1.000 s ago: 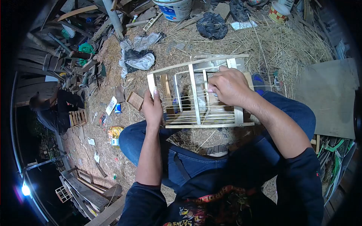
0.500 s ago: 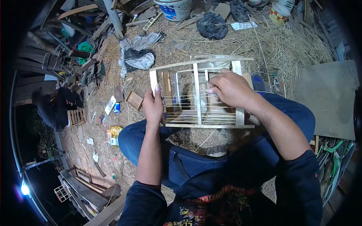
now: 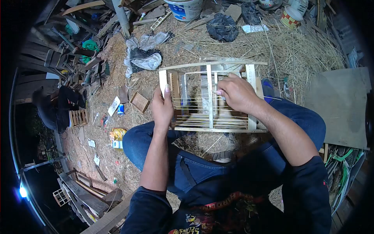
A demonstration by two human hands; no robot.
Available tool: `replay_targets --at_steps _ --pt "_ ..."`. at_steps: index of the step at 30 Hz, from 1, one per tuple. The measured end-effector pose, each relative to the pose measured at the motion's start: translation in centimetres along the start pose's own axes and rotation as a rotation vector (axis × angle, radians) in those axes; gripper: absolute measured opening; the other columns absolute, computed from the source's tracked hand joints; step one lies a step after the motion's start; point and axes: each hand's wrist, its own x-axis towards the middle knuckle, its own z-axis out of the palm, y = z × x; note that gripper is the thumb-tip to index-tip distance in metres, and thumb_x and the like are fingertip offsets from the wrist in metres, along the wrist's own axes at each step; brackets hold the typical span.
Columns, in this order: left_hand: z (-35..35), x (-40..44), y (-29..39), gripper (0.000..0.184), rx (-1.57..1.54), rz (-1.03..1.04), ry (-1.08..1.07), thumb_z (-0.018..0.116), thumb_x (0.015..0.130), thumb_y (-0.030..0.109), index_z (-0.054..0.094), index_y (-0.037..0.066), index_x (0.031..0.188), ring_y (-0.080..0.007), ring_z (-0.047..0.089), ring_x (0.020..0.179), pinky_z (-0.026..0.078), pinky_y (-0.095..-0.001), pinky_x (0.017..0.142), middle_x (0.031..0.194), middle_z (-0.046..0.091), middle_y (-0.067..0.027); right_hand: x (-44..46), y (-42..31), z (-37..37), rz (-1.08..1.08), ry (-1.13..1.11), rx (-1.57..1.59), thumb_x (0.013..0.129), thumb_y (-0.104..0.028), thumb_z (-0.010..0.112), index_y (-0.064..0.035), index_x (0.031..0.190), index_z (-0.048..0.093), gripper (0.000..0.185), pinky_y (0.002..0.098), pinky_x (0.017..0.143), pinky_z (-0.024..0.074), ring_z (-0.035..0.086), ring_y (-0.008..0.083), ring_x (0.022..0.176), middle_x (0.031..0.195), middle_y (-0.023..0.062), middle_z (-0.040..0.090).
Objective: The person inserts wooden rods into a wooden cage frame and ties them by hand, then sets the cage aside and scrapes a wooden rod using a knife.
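Observation:
A small wooden cage frame (image 3: 210,109) stands between my legs, with thin sticks (image 3: 191,121) running across its lower part from post to post. My left hand (image 3: 162,111) is closed around the left post, its thumb lying along the front of the wood. My right hand (image 3: 239,93) is at the right half of the frame, just beside the middle post, fingers pinched on a thin stick (image 3: 274,98). One end of that stick juts out past the right post. My fingers hide part of its length.
Straw and shavings cover the ground. Left of the frame lie a small wooden box (image 3: 140,102), a blue can (image 3: 120,109) and a gold packet (image 3: 118,134). A grey board (image 3: 339,105) is at the right. Another person (image 3: 58,107) sits at the far left.
The whole view has shifted slightly, with the frame appearing a little further right. A stick end now shows beyond the right post. Both hands keep about the same places on the frame.

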Motion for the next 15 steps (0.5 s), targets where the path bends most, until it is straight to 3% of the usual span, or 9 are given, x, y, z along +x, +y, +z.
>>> replay_targets --at_steps 5,7,15 --pt "-0.3 0.3 0.5 0.034 -0.039 -0.044 -0.042 0.056 0.114 0.034 0.065 0.001 0.111 -0.0067 0.046 0.064 0.038 -0.0286 0.057 0.071 0.051 0.0028 -0.6 0.3 -1.4 -0.070 0.063 -0.023 0.099 -0.022 0.070 -0.0040 0.091 0.070 0.020 0.0492 0.087 0.0543 0.064 0.0349 0.099 0.092 0.0110 0.074" --pt "-0.8 0.5 0.6 0.040 0.008 -0.137 -0.102 0.055 0.114 0.035 0.067 -0.003 0.116 -0.0243 0.068 0.081 0.053 -0.0407 0.077 0.089 0.073 -0.0195 -0.9 0.8 -1.9 -0.072 0.053 -0.027 0.098 -0.022 0.070 -0.0042 0.090 0.069 0.019 0.0487 0.088 0.0538 0.064 0.0346 0.098 0.092 0.0108 0.074" --pt "-1.0 0.2 1.4 0.040 0.015 -0.034 -0.075 0.055 0.114 0.034 0.068 -0.003 0.113 -0.0197 0.065 0.078 0.052 -0.0398 0.073 0.084 0.070 -0.0171 -0.9 1.0 -1.3 -0.060 0.032 -0.085 0.098 -0.019 0.070 -0.0048 0.089 0.067 0.017 0.0480 0.088 0.0526 0.064 0.0334 0.096 0.092 0.0107 0.072"
